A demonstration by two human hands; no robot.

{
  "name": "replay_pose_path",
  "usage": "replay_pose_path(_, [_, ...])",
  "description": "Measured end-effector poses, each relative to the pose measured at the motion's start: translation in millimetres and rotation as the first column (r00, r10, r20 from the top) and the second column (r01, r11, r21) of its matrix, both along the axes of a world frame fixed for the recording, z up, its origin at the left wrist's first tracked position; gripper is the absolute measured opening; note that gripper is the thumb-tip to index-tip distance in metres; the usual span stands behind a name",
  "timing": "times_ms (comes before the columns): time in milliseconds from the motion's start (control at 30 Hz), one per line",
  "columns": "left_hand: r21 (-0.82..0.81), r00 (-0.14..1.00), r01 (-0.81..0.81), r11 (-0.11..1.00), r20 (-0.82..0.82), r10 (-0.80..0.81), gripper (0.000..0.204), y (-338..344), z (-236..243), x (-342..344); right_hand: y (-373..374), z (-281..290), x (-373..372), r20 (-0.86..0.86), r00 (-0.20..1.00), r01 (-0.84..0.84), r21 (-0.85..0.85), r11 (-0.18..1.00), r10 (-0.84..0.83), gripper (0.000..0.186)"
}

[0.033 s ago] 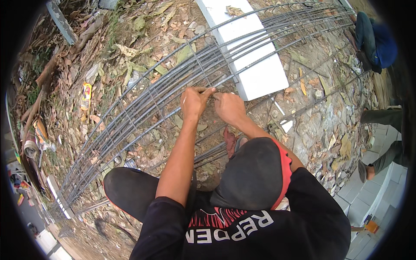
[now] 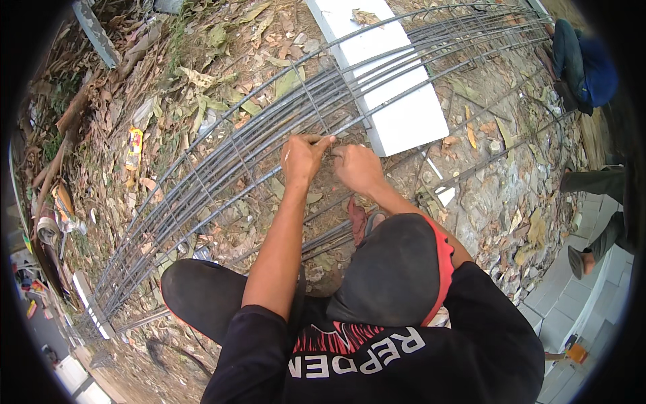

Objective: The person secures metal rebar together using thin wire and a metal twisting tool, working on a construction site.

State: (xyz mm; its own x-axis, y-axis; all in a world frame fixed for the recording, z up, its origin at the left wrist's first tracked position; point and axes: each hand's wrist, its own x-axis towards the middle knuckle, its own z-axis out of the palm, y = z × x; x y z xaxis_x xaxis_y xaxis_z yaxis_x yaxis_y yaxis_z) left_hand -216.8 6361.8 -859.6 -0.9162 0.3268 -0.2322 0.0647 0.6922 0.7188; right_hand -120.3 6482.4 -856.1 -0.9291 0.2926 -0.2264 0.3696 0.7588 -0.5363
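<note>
1. Steel bars of the rebar cage (image 2: 269,145) ran under your hands, and you pinched at one crossing.
2. Your left hand (image 2: 301,158) was closed on the tie wire (image 2: 330,141).
3. Your right hand (image 2: 358,167), touching it, was closed too; on what, I could not tell.
4. Best to twist snug and keep both hands close.

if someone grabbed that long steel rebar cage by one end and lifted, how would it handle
Probably heavy: the rebar cage bundles many long steel bars with cross ties. It would likely sag and flex rather than lift as one stiff piece, since the bars are thin for their length. It seems unlikely to roll, lying broad on the leafy ground. Both the left hand and right hand grip at one tie.
</note>
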Motion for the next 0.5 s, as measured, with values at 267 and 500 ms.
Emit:
replay_pose_path(267, [-0.028, 0.999, -0.020, 0.999, 0.032, 0.021, 0.040, 3.4, 4.9, 4.8, 8.0, -19.3, -6.7, 0.030, 0.993, 0.115, -0.172, 0.978, -0.112, 0.028])
replay_pose_path(500, [0.019, 0.997, -0.024, 1.000, -0.073, 0.026, 0.045, 3.4, 2.7, 11.0, 13.6, -62.2, -9.1, 0.117, 0.974, 0.224, -0.542, 0.810, -0.192, 0.027])
